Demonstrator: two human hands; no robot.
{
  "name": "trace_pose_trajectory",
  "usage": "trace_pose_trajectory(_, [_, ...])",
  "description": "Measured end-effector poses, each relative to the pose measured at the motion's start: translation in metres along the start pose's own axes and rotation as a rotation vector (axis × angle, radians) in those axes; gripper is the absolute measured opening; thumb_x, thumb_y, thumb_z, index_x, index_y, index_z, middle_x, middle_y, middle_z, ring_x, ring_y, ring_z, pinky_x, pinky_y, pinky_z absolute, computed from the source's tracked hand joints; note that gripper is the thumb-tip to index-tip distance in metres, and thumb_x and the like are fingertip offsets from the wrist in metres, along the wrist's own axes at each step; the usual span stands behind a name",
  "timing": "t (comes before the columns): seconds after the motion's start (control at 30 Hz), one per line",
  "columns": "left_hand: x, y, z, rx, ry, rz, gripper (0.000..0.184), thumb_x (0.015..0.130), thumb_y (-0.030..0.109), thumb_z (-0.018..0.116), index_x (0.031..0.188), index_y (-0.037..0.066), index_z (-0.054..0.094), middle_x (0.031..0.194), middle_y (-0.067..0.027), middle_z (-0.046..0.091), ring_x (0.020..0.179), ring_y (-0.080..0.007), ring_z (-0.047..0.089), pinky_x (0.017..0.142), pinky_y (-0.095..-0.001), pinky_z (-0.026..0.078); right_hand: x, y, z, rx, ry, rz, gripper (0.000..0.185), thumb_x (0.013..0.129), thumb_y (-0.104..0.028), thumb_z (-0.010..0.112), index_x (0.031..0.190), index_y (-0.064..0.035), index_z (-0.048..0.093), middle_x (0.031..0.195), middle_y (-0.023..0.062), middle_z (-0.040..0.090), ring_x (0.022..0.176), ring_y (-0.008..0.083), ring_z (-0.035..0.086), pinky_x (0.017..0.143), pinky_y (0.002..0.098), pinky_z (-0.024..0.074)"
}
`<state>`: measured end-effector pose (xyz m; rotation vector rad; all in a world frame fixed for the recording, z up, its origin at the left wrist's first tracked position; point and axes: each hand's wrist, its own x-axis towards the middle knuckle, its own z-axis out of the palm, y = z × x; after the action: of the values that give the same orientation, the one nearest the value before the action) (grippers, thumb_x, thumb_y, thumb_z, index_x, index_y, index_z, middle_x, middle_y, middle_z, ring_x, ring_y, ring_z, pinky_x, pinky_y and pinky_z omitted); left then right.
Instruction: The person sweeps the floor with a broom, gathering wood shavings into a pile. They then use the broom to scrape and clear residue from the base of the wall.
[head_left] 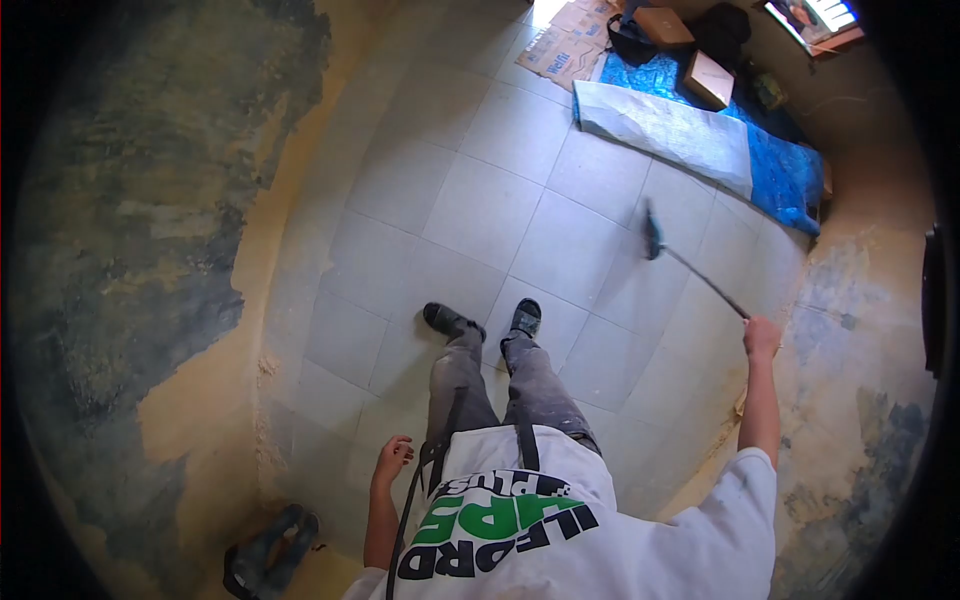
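My right hand is stretched out to the side and wrapped round the end of a broom's dark, thin handle. The broom slants away over the tiled floor, its bluish head slightly smeared by motion. Whether the bristles touch the tiles I cannot tell. At my left side, my left hand hangs with nothing in it, its fingers loosely bent and apart. My feet in dark slippers stand on the pale tiles between the two hands.
A folded white and blue sheet lies along the far right. Behind it are boxes, dark bags and flattened cardboard. Peeling walls rise on both sides. Shoes sit at the lower left.
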<state>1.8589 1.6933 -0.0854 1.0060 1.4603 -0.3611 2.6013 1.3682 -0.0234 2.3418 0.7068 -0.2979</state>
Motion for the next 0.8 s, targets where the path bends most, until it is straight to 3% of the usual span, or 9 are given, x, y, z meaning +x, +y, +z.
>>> trace_pose_trajectory(0.2, [-0.006, -0.018, -0.035, 0.081, -0.089, -0.037, 0.024, 0.089, 0.022, 0.046, 0.106, 0.006, 0.054, 0.084, -0.0073, 0.060, 0.075, -0.0141, 0.058, 0.066, -0.0274, 0.047, 0.053, -0.075, -0.010, -0.151, 0.035, 0.180, 0.021, 0.081, -0.019, 0.054, 0.072, -0.0089, 0.069, 0.071, 0.0109, 0.066, 0.064, 0.0235, 0.066, 0.054, 0.0354, 0.0516])
trace_pose_trajectory(0.27, [-0.002, -0.014, -0.057, 0.092, -0.077, -0.032, 0.023, 0.089, 0.021, 0.046, 0.105, 0.007, 0.054, 0.084, -0.0074, 0.060, 0.075, -0.0141, 0.058, 0.067, -0.0275, 0.047, 0.060, -0.120, -0.023, -0.162, 0.083, 0.124, 0.020, 0.080, -0.012, 0.052, 0.070, -0.0095, 0.069, 0.070, 0.0107, 0.066, 0.062, 0.0219, 0.066, 0.052, 0.0342, 0.0515])
trace_pose_trajectory(0.4, [0.012, 0.000, -0.097, 0.011, -0.024, -0.005, 0.021, 0.089, 0.020, 0.046, 0.103, 0.007, 0.054, 0.083, -0.0069, 0.061, 0.075, -0.0137, 0.059, 0.066, -0.0277, 0.047, 0.061, -0.239, -0.043, -0.045, 0.125, -0.203, 0.021, 0.080, -0.012, 0.052, 0.067, -0.0120, 0.068, 0.068, 0.0093, 0.066, 0.062, 0.0195, 0.066, 0.051, 0.0315, 0.0513])
trace_pose_trajectory(0.5, [0.031, 0.005, -0.120, -0.102, 0.008, 0.048, 0.020, 0.088, 0.019, 0.046, 0.102, 0.007, 0.054, 0.083, -0.0059, 0.061, 0.075, -0.0135, 0.059, 0.065, -0.0272, 0.047, 0.034, -0.345, -0.079, -0.049, 0.262, -0.481, 0.020, 0.083, -0.019, 0.050, 0.068, -0.0155, 0.062, 0.060, 0.0038, 0.063, 0.057, 0.0170, 0.064, 0.045, 0.0327, 0.0460])
trace_pose_trajectory(0.53, [0.034, 0.010, -0.126, -0.114, 0.008, 0.058, 0.020, 0.088, 0.019, 0.046, 0.102, 0.007, 0.054, 0.083, -0.0059, 0.061, 0.075, -0.0135, 0.059, 0.065, -0.0272, 0.047, 0.021, -0.377, -0.111, 0.057, 0.205, -0.524, 0.016, 0.079, -0.014, 0.052, 0.068, -0.0144, 0.064, 0.065, 0.0062, 0.065, 0.060, 0.0182, 0.065, 0.047, 0.0316, 0.0484])
trace_pose_trajectory(0.6, [0.036, 0.025, -0.134, -0.065, 0.004, 0.130, 0.019, 0.088, 0.018, 0.047, 0.102, 0.008, 0.054, 0.083, -0.0053, 0.061, 0.074, -0.0131, 0.059, 0.065, -0.0265, 0.046, 0.002, -0.437, -0.152, 0.132, 0.200, -0.653, 0.014, 0.081, -0.016, 0.051, 0.073, -0.0125, 0.062, 0.068, 0.0065, 0.066, 0.062, 0.0194, 0.066, 0.049, 0.0342, 0.0491])
trace_pose_trajectory(0.73, [0.027, 0.046, -0.153, 0.038, 0.067, 0.194, 0.019, 0.089, 0.018, 0.047, 0.103, 0.008, 0.054, 0.082, -0.0049, 0.060, 0.074, -0.0127, 0.059, 0.065, -0.0262, 0.047, -0.027, -0.536, -0.225, 0.213, 0.122, -0.713, 0.025, 0.084, -0.033, 0.053, 0.075, -0.0109, 0.062, 0.068, 0.0081, 0.065, 0.064, 0.0227, 0.065, 0.053, 0.0350, 0.0486])
trace_pose_trajectory(0.8, [0.025, 0.040, -0.162, -0.196, 0.134, 0.193, 0.019, 0.089, 0.019, 0.046, 0.103, 0.008, 0.055, 0.081, -0.0046, 0.060, 0.073, -0.0126, 0.059, 0.064, -0.0262, 0.047, -0.027, -0.551, -0.241, 0.231, 0.131, -0.737, 0.031, 0.084, -0.040, 0.053, 0.077, -0.0110, 0.062, 0.069, 0.0078, 0.065, 0.065, 0.0229, 0.065, 0.054, 0.0355, 0.0482])
